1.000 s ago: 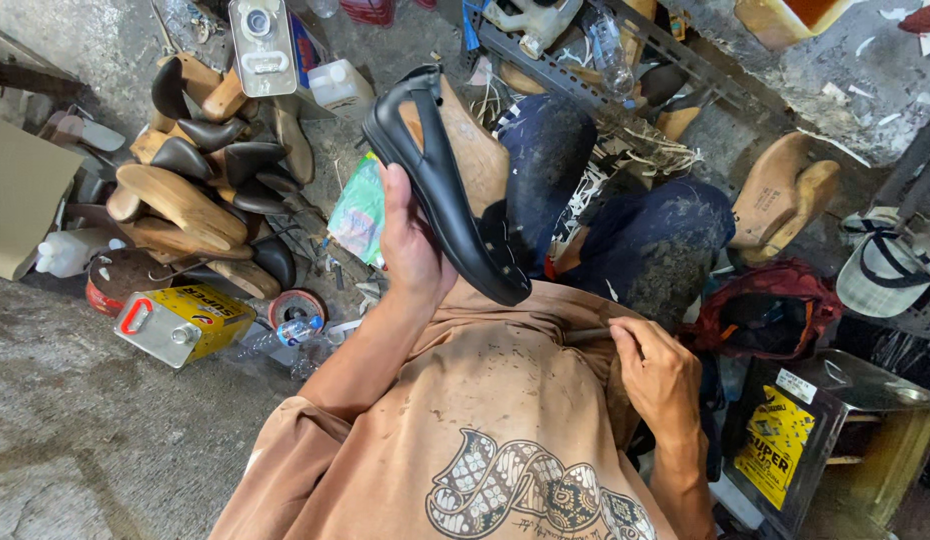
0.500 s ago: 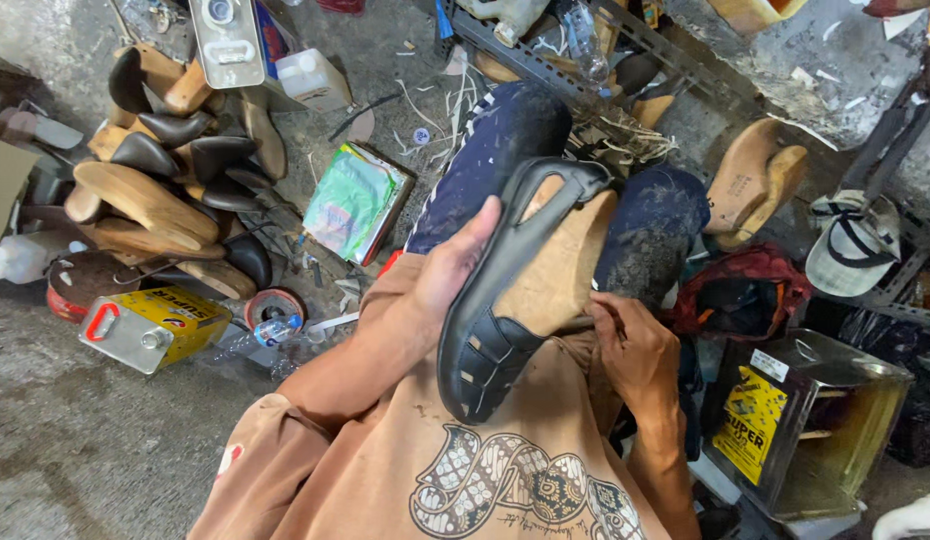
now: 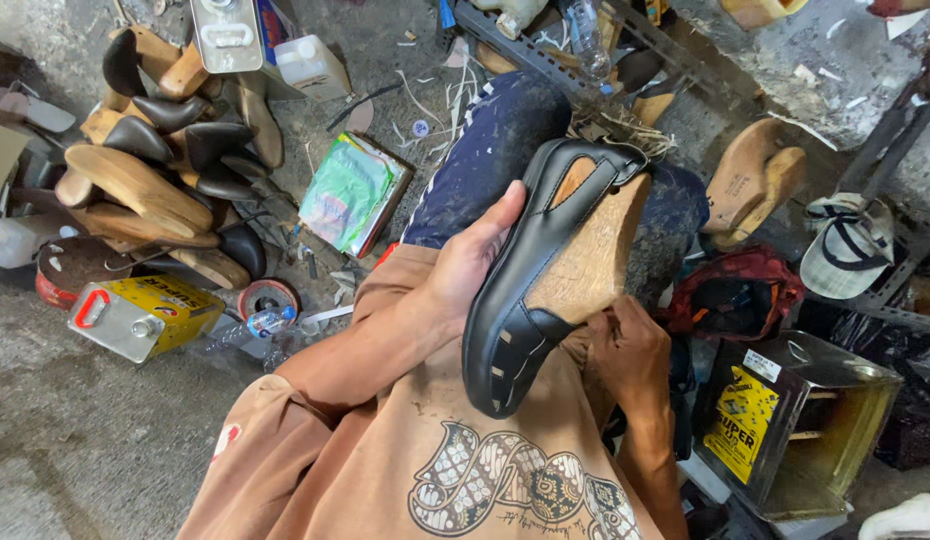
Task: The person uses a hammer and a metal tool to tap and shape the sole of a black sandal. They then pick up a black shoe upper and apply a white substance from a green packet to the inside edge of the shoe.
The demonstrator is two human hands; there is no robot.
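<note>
The left hand [image 3: 470, 265] is wrapped around a black leather shoe with cut-out holes [image 3: 520, 300], thumb on top and fingers tucked behind it. The shoe sits tight on a pale wooden foot shape [image 3: 585, 265] and tilts across the person's lap, toe pointing down at the tan printed shirt [image 3: 465, 470], heel up near the dark blue speckled knees [image 3: 495, 130].

The right hand [image 3: 630, 350] is just under the wooden block, fingers curled in and touching its lower edge. It is partly hidden by the block, so you cannot tell if it is pinching something or only pressing.

Lots of stuff lies on the gray floor around the person. To the left is a big pile of wooden foot shapes and black shoe tops [image 3: 165, 170] — all heaped on each other. Below the pile lies a yellow metal can with a red handle [image 3: 145, 315] on its side, with a round red tin [image 3: 268, 298] just beside it. A green plastic packet on a flat box [image 3: 353, 190] lies near the left knee. A white plastic jug [image 3: 310, 65] stands at the top.

On the right side are two more wooden foot shapes [image 3: 750, 180], a white cap [image 3: 847, 250], a red cloth bag [image 3: 730, 295] and an open square tin box with a yellow label [image 3: 795, 420] (it stands close by the right arm).
</note>
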